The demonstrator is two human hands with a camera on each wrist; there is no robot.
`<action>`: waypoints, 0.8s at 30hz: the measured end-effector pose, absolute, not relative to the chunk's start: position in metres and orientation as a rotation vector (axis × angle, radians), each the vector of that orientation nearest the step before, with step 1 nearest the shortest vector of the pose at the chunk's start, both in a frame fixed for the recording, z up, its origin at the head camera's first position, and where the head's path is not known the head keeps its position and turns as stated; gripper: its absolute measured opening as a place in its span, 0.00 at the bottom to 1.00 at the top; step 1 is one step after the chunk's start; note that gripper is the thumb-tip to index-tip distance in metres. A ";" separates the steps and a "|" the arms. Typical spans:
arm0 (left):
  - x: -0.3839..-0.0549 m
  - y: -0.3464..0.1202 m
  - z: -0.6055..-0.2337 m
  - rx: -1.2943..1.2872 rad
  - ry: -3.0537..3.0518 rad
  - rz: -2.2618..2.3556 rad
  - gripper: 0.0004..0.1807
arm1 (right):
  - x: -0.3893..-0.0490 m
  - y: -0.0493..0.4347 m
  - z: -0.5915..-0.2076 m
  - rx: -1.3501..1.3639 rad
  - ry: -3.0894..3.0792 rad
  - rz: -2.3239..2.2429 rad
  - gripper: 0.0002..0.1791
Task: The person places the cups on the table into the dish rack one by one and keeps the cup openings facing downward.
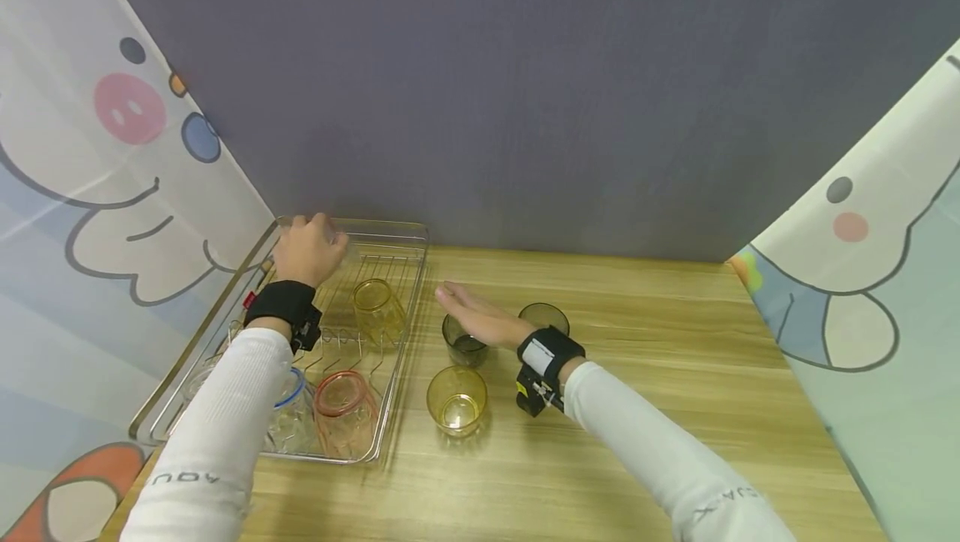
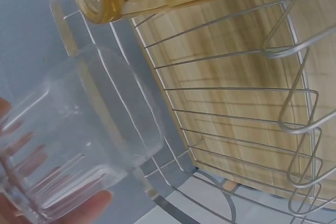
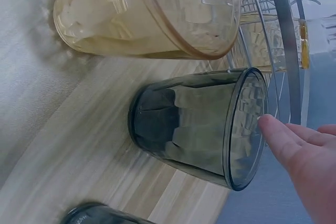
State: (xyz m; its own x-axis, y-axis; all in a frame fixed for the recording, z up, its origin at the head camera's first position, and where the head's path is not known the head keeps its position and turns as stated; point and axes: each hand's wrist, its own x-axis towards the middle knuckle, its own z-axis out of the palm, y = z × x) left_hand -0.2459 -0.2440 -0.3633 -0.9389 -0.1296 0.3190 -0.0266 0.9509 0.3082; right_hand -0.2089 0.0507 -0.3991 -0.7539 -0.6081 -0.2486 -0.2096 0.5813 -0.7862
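Note:
My left hand [image 1: 307, 252] grips a clear glass [image 2: 107, 111] over the back part of the wire dish rack [image 2: 244, 53]. Fingers and thumb wrap the glass's side in the left wrist view. My right hand [image 1: 483, 318], fingers extended, hovers at the rim of a dark grey glass [image 3: 197, 127] that stands upright on the table. A yellow glass [image 1: 457, 400] stands upright just in front of that one. Another dark grey glass [image 1: 543, 317] is behind my right wrist, partly hidden.
Inside the rack, a yellow glass [image 1: 378, 310], a blue-rimmed glass [image 1: 294, 421] and a red-rimmed glass [image 1: 347, 410] rest among the wires. My left forearm covers part of the rack. A grey wall [image 1: 525, 108] rises behind the wooden table [image 1: 697, 342].

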 end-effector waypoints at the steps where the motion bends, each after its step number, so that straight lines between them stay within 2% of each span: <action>1: -0.245 -0.244 -0.363 0.106 -2.789 -0.425 0.19 | -0.209 0.051 -0.399 -0.649 2.314 -1.059 0.44; 9: -0.243 -0.242 -0.370 0.040 -2.945 -0.354 0.15 | -0.209 0.052 -0.397 -0.631 2.276 -1.102 0.43; 13: -0.244 -0.245 -0.376 0.017 -2.992 -0.317 0.19 | -0.206 0.052 -0.398 -0.614 2.221 -1.135 0.41; 18: -0.244 -0.247 -0.381 0.081 -3.109 -0.356 0.17 | -0.206 0.052 -0.400 -0.603 2.198 -1.149 0.40; 24: -0.246 -0.248 -0.383 0.058 -3.205 -0.316 0.19 | -0.205 0.053 -0.402 -0.599 2.190 -1.155 0.40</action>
State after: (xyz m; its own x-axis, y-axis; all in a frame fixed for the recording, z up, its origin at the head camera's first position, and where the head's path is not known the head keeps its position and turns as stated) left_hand -0.2463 -0.2483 -0.3833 -0.9962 -0.0281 -0.0827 -0.0437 0.9802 0.1932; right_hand -0.2049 0.0526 -0.4019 -0.7275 -0.6236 -0.2863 -0.1160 0.5230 -0.8444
